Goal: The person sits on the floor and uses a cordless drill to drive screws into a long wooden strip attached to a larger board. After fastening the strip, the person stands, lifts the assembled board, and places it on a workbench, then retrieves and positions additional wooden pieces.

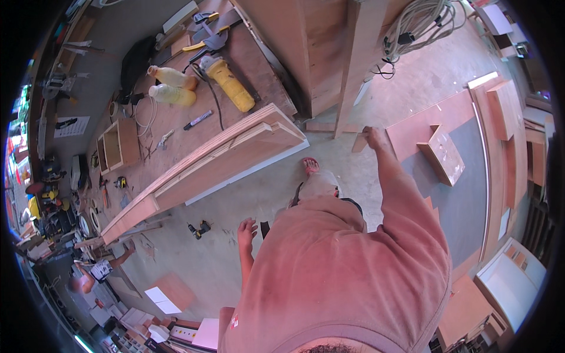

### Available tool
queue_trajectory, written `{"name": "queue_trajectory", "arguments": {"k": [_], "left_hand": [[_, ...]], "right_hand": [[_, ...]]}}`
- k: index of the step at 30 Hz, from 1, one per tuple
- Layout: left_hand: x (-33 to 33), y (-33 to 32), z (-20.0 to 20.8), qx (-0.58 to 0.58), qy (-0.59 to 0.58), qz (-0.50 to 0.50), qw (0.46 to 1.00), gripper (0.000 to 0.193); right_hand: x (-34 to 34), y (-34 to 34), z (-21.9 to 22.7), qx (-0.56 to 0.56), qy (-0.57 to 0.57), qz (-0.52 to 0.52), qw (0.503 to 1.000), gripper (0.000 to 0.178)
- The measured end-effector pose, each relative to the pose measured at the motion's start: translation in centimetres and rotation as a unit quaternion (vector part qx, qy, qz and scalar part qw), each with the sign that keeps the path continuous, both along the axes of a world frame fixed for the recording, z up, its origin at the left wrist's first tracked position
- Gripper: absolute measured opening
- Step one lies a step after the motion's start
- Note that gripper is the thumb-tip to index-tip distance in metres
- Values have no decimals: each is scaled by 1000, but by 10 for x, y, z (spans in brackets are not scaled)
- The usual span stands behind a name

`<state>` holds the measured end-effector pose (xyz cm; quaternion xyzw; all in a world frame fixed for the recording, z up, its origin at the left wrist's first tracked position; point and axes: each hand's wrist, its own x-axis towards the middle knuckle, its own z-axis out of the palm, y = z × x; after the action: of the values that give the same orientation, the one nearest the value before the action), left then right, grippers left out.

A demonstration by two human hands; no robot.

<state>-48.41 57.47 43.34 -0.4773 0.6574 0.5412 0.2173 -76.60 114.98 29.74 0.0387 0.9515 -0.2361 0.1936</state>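
My right hand [377,140] reaches out beyond my body, its fingers closed on a small wooden strip [359,143]. The strip is close to the foot of an upright wooden board [352,76], and whether they touch I cannot tell. At my left side my left hand [247,230] hangs with loosely bent fingers apart and nothing in it. Below it on the floor lies a cordless drill [199,229]. Right of my right arm, an angled wooden piece [442,155] rests on a large grey-and-wood panel [465,200].
A workbench [176,132] on the left carries a yellow angle grinder [231,85], two bottles [172,94], clamps [212,38] and a marker [198,120]. Long boards [218,165] line its near edge. Coiled cable [424,29] hangs at the upper right. Another person [88,276] is at the far left.
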Motion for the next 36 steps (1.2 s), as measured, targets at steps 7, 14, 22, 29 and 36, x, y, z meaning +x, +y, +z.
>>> {"name": "queue_trajectory", "arguments": {"k": [7, 14, 22, 29, 36], "left_hand": [[54, -1, -43, 33, -16, -7, 999, 39], [87, 4, -67, 59, -29, 47, 997, 38], [76, 27, -47, 30, -10, -4, 999, 33], [87, 21, -45, 31, 35, 24, 999, 26], [162, -6, -78, 79, -15, 38, 996, 28]], "right_hand": [[-87, 9, 5, 28, 96, -25, 995, 58], [-103, -46, 57, -126, 103, -99, 982, 109], [-80, -104, 103, -122, 231, -231, 937, 84], [-14, -47, 98, -279, 61, -209, 935, 54], [46, -4, 72, -302, 129, -241, 913, 29]]}}
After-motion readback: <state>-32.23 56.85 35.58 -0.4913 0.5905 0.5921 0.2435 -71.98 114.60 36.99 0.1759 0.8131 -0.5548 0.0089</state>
